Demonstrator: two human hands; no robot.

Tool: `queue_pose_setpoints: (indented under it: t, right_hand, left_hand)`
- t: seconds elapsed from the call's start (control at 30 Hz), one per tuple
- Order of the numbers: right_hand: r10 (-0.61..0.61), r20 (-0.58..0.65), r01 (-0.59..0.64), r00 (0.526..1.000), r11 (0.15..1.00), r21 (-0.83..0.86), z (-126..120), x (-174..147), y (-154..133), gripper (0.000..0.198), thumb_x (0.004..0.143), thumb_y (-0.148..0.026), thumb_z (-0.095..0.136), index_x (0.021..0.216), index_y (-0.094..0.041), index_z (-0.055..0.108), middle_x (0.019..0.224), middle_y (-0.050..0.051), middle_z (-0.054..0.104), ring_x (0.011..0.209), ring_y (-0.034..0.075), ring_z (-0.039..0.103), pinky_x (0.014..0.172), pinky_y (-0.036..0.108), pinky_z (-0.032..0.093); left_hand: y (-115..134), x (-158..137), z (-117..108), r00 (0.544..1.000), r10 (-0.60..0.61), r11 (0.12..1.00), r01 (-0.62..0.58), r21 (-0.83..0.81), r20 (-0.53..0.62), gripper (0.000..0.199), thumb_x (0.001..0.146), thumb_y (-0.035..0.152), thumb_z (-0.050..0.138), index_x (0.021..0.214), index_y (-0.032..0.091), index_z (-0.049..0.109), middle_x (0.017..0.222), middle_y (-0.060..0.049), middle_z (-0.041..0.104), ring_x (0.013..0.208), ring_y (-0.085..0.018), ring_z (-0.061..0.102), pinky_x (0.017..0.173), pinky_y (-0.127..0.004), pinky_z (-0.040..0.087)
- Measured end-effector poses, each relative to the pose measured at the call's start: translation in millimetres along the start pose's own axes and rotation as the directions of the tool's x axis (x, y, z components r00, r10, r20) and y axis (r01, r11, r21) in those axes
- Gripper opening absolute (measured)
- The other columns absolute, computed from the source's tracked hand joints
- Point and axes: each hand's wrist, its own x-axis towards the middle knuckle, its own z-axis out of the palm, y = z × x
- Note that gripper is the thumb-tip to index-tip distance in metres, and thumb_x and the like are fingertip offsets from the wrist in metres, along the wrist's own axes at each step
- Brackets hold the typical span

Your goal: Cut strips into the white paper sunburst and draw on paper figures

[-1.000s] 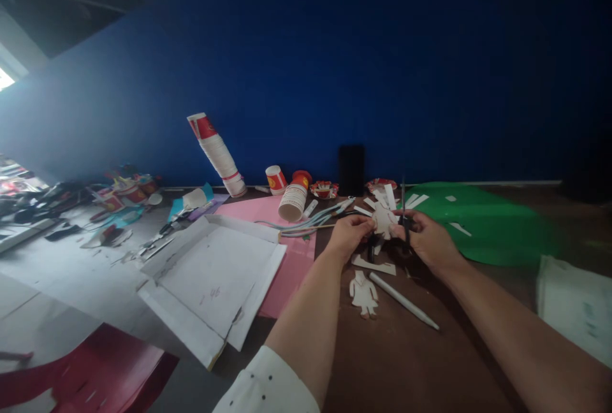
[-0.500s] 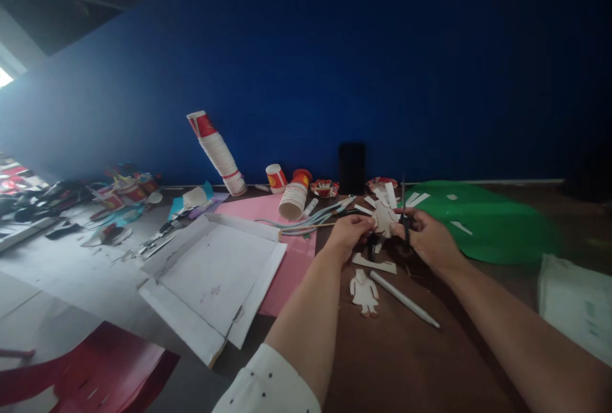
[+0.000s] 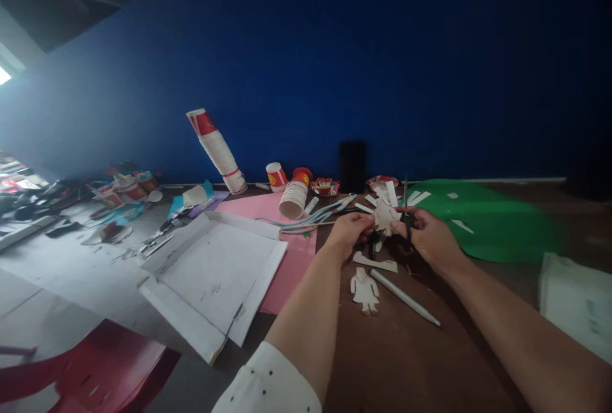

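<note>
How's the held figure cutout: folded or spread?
Spread: the cutout, between the left hand and the right hand, shows its broad pale side; no fold visible.

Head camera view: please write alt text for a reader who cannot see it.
A left hand and a right hand hold a pale figure cutout, with dark scissors also in the right hand. Below, a similar cutout and a white pen-like stick lie on a brown table.

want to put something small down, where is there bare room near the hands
The brown tabletop between the forearms, below the pen and loose cutout, looks bare; so does the green sheet right of its scraps. It is crowded around the left hand and right hand, with scissors and white strips, and farther left by the cups.
</note>
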Motion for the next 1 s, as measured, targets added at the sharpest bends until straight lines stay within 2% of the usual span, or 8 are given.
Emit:
queue_pose_setpoints:
  t: [0.23,0.47,0.63,0.83,1.0]
  right_hand:
    - [0.022,-0.011,-0.021,1.000,0.996,0.092,-0.6,-1.3,-0.8,0.049,0.057,-0.038,0.086,0.101,-0.024,0.070,0.079,0.001,0.074,0.063,0.017,0.064,0.051,0.025,0.046]
    - [0.047,-0.024,-0.042,0.999,0.982,0.184,-0.2,-1.1,-1.5,0.048,0.056,-0.036,0.085,0.101,-0.026,0.070,0.075,-0.001,0.073,0.061,0.018,0.064,0.049,0.026,0.047]
    - [0.059,-0.035,-0.051,0.998,0.978,0.204,-0.2,-2.9,-3.4,0.046,0.057,-0.033,0.085,0.100,-0.026,0.070,0.073,-0.001,0.072,0.055,0.016,0.061,0.045,0.026,0.044]
    - [0.064,-0.012,-0.060,0.998,0.980,0.192,0.9,-4.3,-5.2,0.051,0.057,-0.035,0.085,0.104,-0.025,0.070,0.077,0.000,0.074,0.053,0.015,0.060,0.046,0.026,0.043]
    - [0.051,-0.015,-0.047,0.999,0.985,0.168,1.9,-3.6,-2.8,0.054,0.057,-0.038,0.085,0.106,-0.024,0.070,0.078,0.000,0.074,0.059,0.016,0.063,0.049,0.026,0.044]
  left_hand:
    - [-1.5,3.0,-0.7,1.000,-0.004,1.000,0.004,-0.015,0.016,0.021,0.081,0.033,0.069,0.076,0.013,0.063,0.076,-0.001,0.062,0.060,-0.007,0.047,0.056,-0.021,0.035]
    - [-7.5,4.6,-3.1,0.998,0.036,0.999,-0.036,0.001,0.059,0.030,0.066,0.028,0.082,0.090,0.014,0.069,0.082,-0.001,0.066,0.069,-0.009,0.055,0.065,-0.023,0.040]
    - [-8.1,5.5,-3.0,0.997,0.053,0.998,-0.055,0.036,0.064,0.028,0.065,0.016,0.079,0.091,0.014,0.071,0.088,-0.002,0.069,0.073,-0.010,0.058,0.065,-0.023,0.041]
    - [-7.2,4.4,0.1,0.997,0.054,0.990,-0.059,0.126,0.047,0.021,0.070,0.018,0.078,0.089,0.013,0.069,0.076,0.000,0.066,0.065,-0.009,0.056,0.062,-0.022,0.041]
    - [-8.0,7.1,0.7,0.992,0.115,0.978,-0.106,0.178,-0.045,0.015,0.071,0.020,0.077,0.082,0.014,0.067,0.064,0.003,0.061,0.056,-0.007,0.051,0.059,-0.022,0.039]
